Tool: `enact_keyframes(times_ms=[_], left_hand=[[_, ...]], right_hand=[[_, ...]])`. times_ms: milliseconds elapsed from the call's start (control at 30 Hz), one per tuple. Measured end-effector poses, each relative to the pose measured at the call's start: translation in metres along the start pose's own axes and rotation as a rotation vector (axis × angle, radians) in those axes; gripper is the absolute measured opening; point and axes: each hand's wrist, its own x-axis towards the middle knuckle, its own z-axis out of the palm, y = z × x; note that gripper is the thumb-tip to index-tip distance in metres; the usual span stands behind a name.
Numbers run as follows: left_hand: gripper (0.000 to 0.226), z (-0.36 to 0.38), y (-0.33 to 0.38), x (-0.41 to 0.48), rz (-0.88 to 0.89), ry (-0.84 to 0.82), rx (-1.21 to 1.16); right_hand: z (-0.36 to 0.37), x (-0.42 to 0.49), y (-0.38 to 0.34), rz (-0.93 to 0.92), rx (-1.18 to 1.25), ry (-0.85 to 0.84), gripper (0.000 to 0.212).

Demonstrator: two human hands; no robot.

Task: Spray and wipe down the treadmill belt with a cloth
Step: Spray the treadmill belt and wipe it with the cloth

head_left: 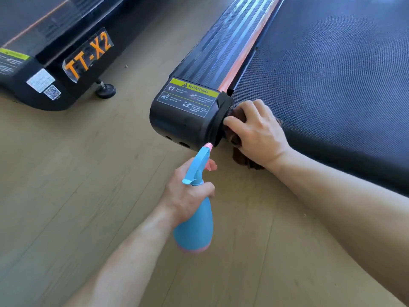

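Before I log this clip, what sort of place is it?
Likely a gym or fitness room: a treadmill belt with a warning label beside it, and a second machine marked TT-X2 across the floor.

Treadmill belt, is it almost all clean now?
Not nearly. No wiped or wet patch shows on the treadmill belt, so nothing looks done. In hand: the right hand grips the brown cloth at the belt's near corner, and the left hand holds the blue spray bottle aimed there. Left: the whole long belt beyond.
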Motion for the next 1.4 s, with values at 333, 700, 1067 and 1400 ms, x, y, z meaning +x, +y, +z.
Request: enact_keyframes(times_ms=[333,700,1067,1400], left_hand=[[0.050,-0.003,-0.009,-0.007,-0.005,-0.015,0.054],[0.055,-0.002,-0.022,-0.020,-0.036,-0.049,0.065],[0.045,-0.003,-0.015,-0.025,0.002,-0.076,0.091],[0.050,-0.002,-0.003,-0.032,0.010,-0.071,0.086]], right_hand=[[-0.013,-0.043,0.021,-0.395,-0.199,0.009,0.020],[-0.014,-0.070,0.024,-0.420,-0.289,-0.025,0.026],[0.004,-0.029,-0.002,-0.368,-0.335,0.007,0.025],[-0.026,-0.075,0.033,-0.333,-0.337,-0.025,0.021]])
